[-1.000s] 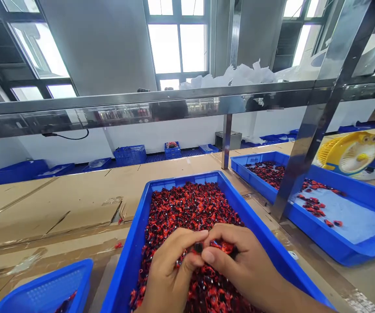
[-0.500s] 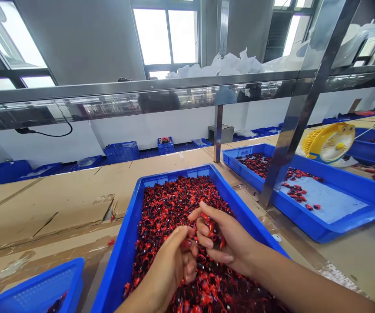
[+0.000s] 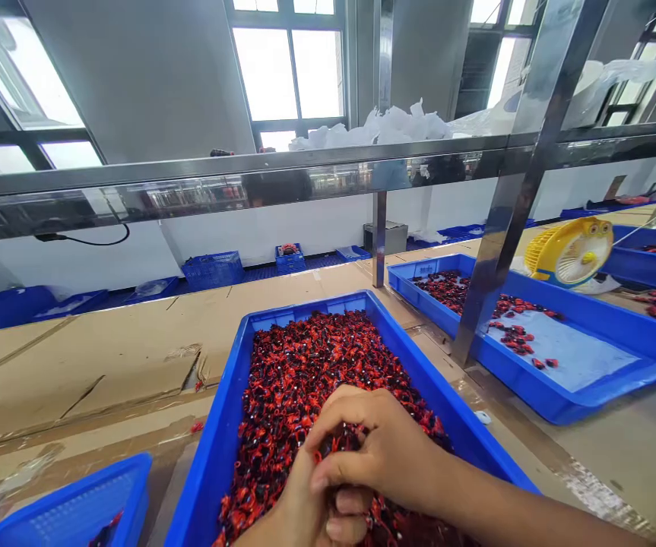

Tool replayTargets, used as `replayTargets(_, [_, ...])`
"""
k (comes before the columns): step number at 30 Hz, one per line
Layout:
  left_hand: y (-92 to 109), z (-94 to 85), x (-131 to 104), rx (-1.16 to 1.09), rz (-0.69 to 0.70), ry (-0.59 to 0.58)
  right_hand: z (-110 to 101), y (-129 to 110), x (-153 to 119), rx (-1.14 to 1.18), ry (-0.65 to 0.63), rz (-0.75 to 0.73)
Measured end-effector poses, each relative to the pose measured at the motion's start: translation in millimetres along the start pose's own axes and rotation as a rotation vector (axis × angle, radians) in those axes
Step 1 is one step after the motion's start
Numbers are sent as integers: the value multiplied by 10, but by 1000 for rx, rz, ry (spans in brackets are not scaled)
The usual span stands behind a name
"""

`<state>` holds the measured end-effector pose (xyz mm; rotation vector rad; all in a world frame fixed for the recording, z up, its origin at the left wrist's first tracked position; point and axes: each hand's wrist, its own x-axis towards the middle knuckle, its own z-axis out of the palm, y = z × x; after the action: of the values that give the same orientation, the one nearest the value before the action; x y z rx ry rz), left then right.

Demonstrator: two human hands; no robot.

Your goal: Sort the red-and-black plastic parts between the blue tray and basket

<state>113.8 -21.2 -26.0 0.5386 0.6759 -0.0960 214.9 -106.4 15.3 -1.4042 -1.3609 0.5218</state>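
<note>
A deep blue tray (image 3: 226, 380) is filled with small glossy red-and-black parts (image 3: 293, 365), some with ring-like ends. Over its near half my two hands are together. My right hand (image 3: 381, 441) lies palm down on top, fingers and thumb curved round, with some red-and-black parts showing in the gap between them. Beneath it my left hand (image 3: 299, 479) has its fingers curled, and the fingertips show below the right thumb. What lies inside the left hand is hidden by the right one.
To the right, another blue tray (image 3: 567, 410) holds scattered parts on a pale sheet, behind a metal post (image 3: 499, 251). A yellow fan (image 3: 570, 251) stands beyond it. At lower left is a blue basket (image 3: 71, 497). Cardboard (image 3: 122, 342) covers the table; a metal rail (image 3: 191, 186) crosses above.
My right hand, which was palm-up to the side with parts in it, has turned over and moved left onto my left hand. The view has tilted slightly up.
</note>
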Motion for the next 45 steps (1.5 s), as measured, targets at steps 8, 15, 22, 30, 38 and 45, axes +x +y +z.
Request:
replayTargets(8, [194, 96, -166, 52, 190, 71, -78, -16, 3, 36, 119, -55])
replayTargets(15, [236, 108, -232, -310, 32, -170, 59, 12, 20, 694, 260, 209])
replayTargets(22, [220, 47, -212, -226, 84, -358, 57, 33, 64, 1123, 250, 307])
replayTargets(30, [201, 98, -266, 57, 358, -369, -109, 60, 103, 1205, 196, 313])
replayTargets(38, [261, -100, -209, 727, 941, -186, -97, 0, 46, 993, 125, 389])
replayTargets(45, [341, -106, -209, 756, 1045, -207, -29, -46, -109, -160, 103, -356])
